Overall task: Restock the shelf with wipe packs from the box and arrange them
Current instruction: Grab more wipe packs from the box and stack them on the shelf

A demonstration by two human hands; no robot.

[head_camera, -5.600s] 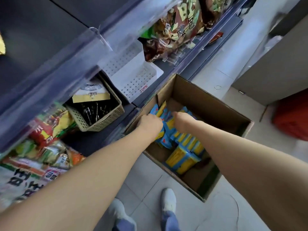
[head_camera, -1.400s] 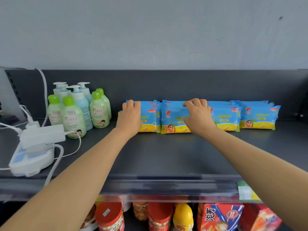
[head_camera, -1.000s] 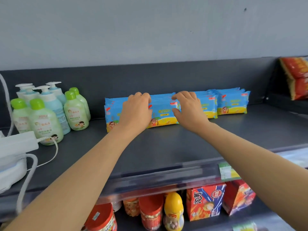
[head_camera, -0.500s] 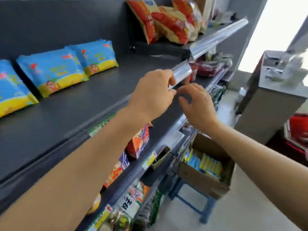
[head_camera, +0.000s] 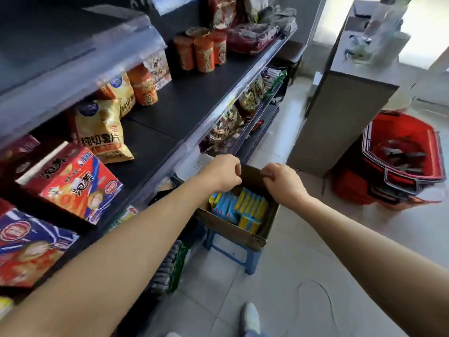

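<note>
far left, a red snack box (head_camera: 70,183) lies on the dark shelf (head_camera: 189,100), with a yellow chip bag (head_camera: 102,135) standing just behind it and orange canisters (head_camera: 201,52) further along towards the back. from where i stand the wipe packs (head_camera: 240,206) are all down in the cardboard box (head_camera: 233,229), blue and yellow, standing on edge in rows; none show on the shelf boards in sight. the box sits on a low blue stool (head_camera: 245,256), close against the foot of the shelving.

the left hand (head_camera: 222,175) hovers over the near left part of the box, above the packs, fingers loosely curled with nothing in them. the right hand (head_camera: 283,182) is beside it, over the right side of the box, fingers bent under near the far wall; i cannot tell whether they grip the cardboard or just hang there. the two hands are near each other but apart.

below, a white shoe (head_camera: 250,317) stands on the tiled floor. to the right rises a grey counter (head_camera: 340,113), and beyond it a stack of red baskets (head_camera: 401,166) sits on the floor.
</note>
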